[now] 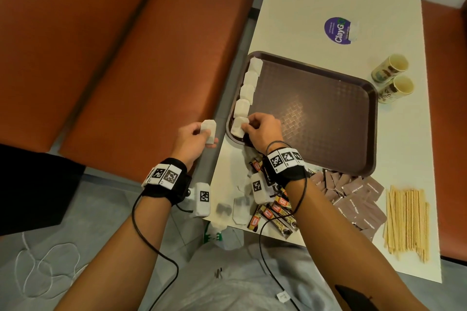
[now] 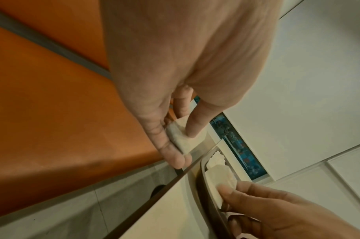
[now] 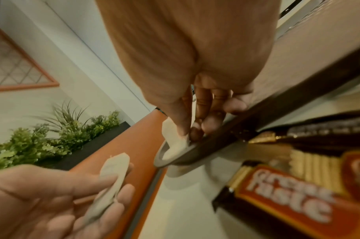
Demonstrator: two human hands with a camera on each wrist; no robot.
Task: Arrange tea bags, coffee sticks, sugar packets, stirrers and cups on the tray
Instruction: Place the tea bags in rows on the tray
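A brown tray [image 1: 328,118] lies on the cream table. Several white tea bags [image 1: 249,81] lie in a row along its left edge. My right hand [image 1: 249,125] pinches the nearest tea bag [image 1: 238,127] at the tray's near left corner, shown close in the right wrist view [image 3: 176,142]. My left hand [image 1: 202,132] holds another tea bag [image 1: 209,129] just left of the table edge, between thumb and fingers [image 2: 180,137]. Coffee sticks [image 1: 273,212], brown sugar packets [image 1: 353,194], wooden stirrers [image 1: 406,219] and two cups [image 1: 393,78] lie off the tray.
Loose tea bags [image 1: 238,209] lie at the table's near left corner beside the coffee sticks. A round purple sticker [image 1: 340,30] marks the table beyond the tray. An orange bench [image 1: 113,45] runs along the left, and another orange seat [image 1: 447,108] stands at the right.
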